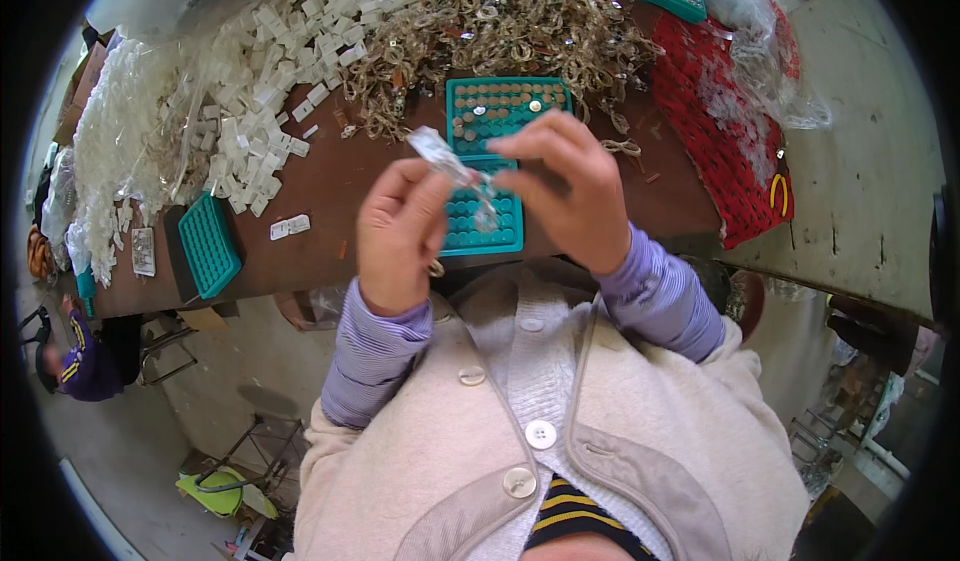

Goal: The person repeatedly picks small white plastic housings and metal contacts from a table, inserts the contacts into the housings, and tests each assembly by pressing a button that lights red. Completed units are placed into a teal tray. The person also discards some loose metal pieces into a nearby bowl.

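My left hand (400, 231) pinches a small clear plastic packet (440, 153) with a whitish card in it, held tilted above the near teal tray (485, 251). Close to the packet's lower right end is my right hand (575, 186), slightly blurred, its thumb and forefinger apart. The packet's right end is smeared and shiny, so what lies in it cannot be made out. Beyond the hands, a second teal tray (450, 91) carries rows of round brownish pieces, a few of them shinier. Clear round shapes show in the near tray, partly hidden by the hands and packet.
A heap of tangled cord loops (510, 21) lies at the back, with many white plastic cards (270, 101) to its left. Another teal tray (208, 246) and a small white packet (290, 227) lie left. Yellow-handled pliers (779, 193) rest on red cloth (715, 131) at right.
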Demonstrator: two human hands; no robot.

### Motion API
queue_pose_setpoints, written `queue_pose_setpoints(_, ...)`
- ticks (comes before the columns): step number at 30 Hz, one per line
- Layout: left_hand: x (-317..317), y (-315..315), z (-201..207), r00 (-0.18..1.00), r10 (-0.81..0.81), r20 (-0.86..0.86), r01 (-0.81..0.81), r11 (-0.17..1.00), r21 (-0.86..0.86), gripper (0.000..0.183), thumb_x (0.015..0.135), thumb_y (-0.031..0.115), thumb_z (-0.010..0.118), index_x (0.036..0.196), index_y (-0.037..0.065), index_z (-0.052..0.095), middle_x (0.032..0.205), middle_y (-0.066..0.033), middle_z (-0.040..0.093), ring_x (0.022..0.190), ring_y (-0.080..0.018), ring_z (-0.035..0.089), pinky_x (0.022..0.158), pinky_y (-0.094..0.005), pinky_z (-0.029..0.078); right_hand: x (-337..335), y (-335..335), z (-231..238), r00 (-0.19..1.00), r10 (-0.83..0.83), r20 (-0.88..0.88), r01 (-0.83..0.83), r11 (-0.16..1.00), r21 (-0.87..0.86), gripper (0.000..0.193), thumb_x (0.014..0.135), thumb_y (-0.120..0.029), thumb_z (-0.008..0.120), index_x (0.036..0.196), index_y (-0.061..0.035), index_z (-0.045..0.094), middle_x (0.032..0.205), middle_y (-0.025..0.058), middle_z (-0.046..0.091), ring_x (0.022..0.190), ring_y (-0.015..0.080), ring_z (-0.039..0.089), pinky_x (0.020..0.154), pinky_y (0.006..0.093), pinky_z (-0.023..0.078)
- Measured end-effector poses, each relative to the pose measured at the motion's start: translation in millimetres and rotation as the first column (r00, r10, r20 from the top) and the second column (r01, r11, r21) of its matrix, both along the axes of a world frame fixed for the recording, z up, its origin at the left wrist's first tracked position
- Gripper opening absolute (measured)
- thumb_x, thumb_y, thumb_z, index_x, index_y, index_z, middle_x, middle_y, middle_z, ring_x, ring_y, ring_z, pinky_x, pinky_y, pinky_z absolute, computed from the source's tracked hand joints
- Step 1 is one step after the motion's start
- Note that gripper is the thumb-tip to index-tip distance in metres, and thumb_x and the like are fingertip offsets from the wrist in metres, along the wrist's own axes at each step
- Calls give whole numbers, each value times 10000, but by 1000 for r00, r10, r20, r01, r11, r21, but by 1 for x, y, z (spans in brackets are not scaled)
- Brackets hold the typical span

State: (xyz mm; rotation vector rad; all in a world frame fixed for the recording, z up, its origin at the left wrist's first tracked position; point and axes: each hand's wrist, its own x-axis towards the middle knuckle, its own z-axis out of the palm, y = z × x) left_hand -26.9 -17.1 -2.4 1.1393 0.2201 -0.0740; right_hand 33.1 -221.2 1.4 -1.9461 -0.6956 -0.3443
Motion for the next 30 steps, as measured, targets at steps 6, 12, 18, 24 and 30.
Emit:
queue_pose_setpoints(6,11,38,-10,994,113,-7,-113,984,-141,174,1112,198,649,1196,49,684,1140,-118,796,570,10,437,431,-159,298,40,38,-25,992,-60,115,85,970,-226,109,867,-127,815,973,-102,818,873,87,651,896,293,687,773,435,574)
queue_pose_setpoints(12,13,32,-18,997,58,-45,-66,980,-186,233,1104,192,667,1283,42,681,1101,-96,794,590,4,459,432,-162,304,38,44,-24,966,-20,258,118,921,-372,97,875,-28,799,967,-38,771,896,101,668,849,293,692,738,396,573)
queue_pose_setpoints(18,5,14,-12,999,-3,37,5,998,-56,310,1063,137,728,1351,33,685,1065,-44,779,635,5,498,485,-163,330,13,35,3,989,37,145,-48,996,70,168,802,89,751,926,-13,704,905,108,619,765,280,683,651,380,564)
queue_pose_setpoints(24,3,-17,-5,989,-42,141,21,989,146,345,1009,51,779,1342,31,692,1102,-26,776,858,-21,628,686,-177,469,-1,10,12,979,53,196,-60,998,28,180,820,81,751,975,-5,721,892,110,624,765,269,687,641,355,570)
queue_pose_setpoints(30,6,-27,-2,989,-134,71,124,984,127,347,988,9,791,1321,17,693,1118,-30,777,962,-55,668,821,-219,528,-8,-2,14,965,-13,261,-5,998,64,199,839,57,763,1022,-19,746,877,109,675,782,273,693,648,357,581)
